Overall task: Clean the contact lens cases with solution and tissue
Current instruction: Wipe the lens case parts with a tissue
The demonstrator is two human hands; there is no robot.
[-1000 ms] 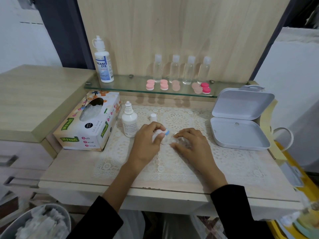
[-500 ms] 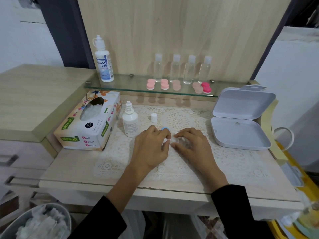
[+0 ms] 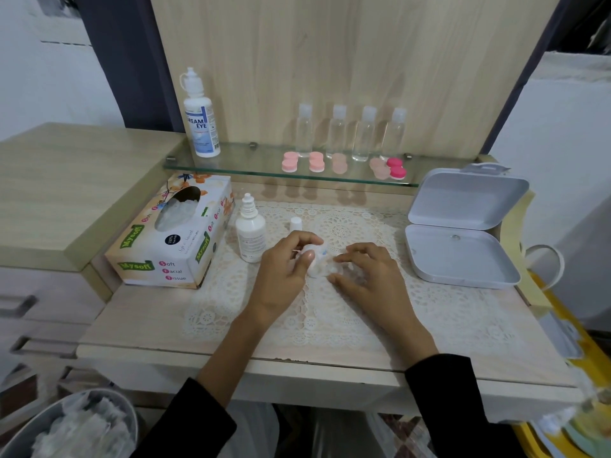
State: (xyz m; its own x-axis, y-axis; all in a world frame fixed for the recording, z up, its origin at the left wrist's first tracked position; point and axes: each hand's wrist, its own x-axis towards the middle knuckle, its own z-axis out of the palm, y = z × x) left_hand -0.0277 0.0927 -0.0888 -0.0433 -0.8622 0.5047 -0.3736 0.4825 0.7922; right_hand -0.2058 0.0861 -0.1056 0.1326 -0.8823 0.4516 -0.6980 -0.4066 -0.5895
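A person's left hand (image 3: 281, 276) pinches a crumpled white tissue (image 3: 310, 256) into a small clear, blue-capped contact lens case (image 3: 325, 263) on the desk (image 3: 148, 325); the right hand (image 3: 367, 276), fingertips curled, clamps the case, apparently steadying it. An uncapped white solution bottle (image 3: 250, 234) waits alongside.

Crumpled tissue (image 3: 315, 265) covers case (image 3: 324, 251); bottle (image 3: 250, 231) upright.

Most of lens case (image 3: 323, 251) beneath crumpled tissue (image 3: 314, 268)

A pale wood-grain back panel (image 3: 330, 61) rises behind the desk (image 3: 139, 325), a glass shelf (image 3: 248, 165) fixed across it; a drawered cabinet (image 3: 66, 180) adjoins the left edge, white walls (image 3: 39, 94) beyond.
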